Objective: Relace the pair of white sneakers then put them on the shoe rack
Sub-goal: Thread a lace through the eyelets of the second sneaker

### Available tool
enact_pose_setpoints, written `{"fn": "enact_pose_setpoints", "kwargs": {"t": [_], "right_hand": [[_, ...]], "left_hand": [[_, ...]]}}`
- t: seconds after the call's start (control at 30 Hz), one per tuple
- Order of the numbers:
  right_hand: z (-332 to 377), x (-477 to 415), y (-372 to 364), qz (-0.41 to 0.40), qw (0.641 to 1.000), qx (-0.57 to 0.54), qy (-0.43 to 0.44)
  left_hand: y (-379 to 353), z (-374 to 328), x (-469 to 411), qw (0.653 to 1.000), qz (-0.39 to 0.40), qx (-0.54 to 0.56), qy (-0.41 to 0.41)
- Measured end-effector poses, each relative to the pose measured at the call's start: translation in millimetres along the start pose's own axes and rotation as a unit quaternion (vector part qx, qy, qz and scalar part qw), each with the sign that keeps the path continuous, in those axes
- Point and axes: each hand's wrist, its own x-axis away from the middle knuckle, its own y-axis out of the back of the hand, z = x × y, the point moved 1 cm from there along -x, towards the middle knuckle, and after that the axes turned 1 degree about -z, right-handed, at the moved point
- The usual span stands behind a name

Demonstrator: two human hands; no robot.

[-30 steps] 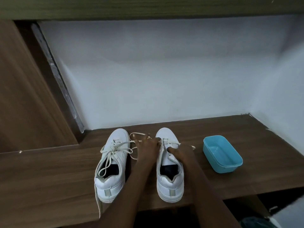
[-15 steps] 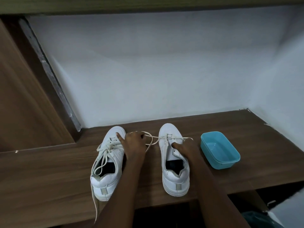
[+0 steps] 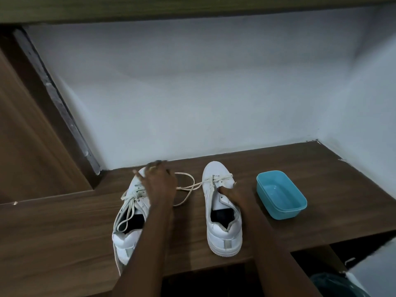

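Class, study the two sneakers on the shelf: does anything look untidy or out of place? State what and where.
The right sneaker is laced only near its toe; its lace sprawls in loose loops across the shelf toward the left sneaker, whose own lace end hangs over the shelf's front edge.

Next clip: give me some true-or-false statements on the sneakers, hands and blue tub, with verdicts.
1. The left sneaker and right sneaker stand on the wooden shelf. True.
2. The blue tub sits left of both sneakers. False: it sits right of the right sneaker.
3. The left hand is over the left sneaker's toe. True.
4. The right sneaker is laced to its top. False: its lace crosses only near the toe.
5. The right hand holds the blue tub. False: it grips the right sneaker.
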Motion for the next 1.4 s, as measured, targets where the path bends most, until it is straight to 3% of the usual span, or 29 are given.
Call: {"fn": "enact_pose_setpoints", "kwargs": {"t": [0.07, 0.13, 0.23, 0.47, 0.57, 0.7, 0.83, 1.0, 1.1, 1.27, 1.4], "right_hand": [[-4, 0, 0, 0.004, 1.000, 0.018, -0.011], [-1, 2, -1, -0.009, 1.000, 0.005, 0.003], [-12, -24, -15, -0.018, 0.999, -0.021, -0.016], [-3, -2, 6, -0.013, 0.999, 0.037, 0.012], [0, 2, 6, -0.006, 0.999, 0.041, 0.029], [2, 6, 8, -0.010, 0.998, 0.049, 0.026], [4, 8, 9, -0.016, 0.997, 0.068, 0.021], [3, 6, 4, 0.009, 1.000, 0.021, 0.012], [7, 5, 5, -0.008, 0.999, 0.049, 0.023], [33, 5, 15, -0.117, 0.989, 0.027, 0.091], [61, 2, -3, -0.128, 0.973, 0.068, 0.180]], "left_hand": [[-12, -27, 14, 0.992, 0.076, -0.045, -0.092], [-26, -42, 28, 0.977, 0.175, -0.053, -0.114], [-30, -54, 43, 0.969, 0.228, 0.008, -0.099], [-38, -40, 34, 0.984, 0.139, 0.093, -0.054], [-27, -29, 30, 0.975, 0.143, 0.170, -0.006], [-7, -14, 22, 0.970, 0.144, 0.176, 0.091], [-9, 3, 10, 0.964, 0.151, 0.180, 0.126], [-16, 4, 9, 0.965, 0.235, 0.092, 0.068], [-23, 3, 14, 0.961, 0.275, 0.022, 0.017], [-24, -15, 19, 0.957, 0.258, 0.128, -0.027], [-31, -30, 23, 0.951, 0.265, 0.153, -0.047]]}}
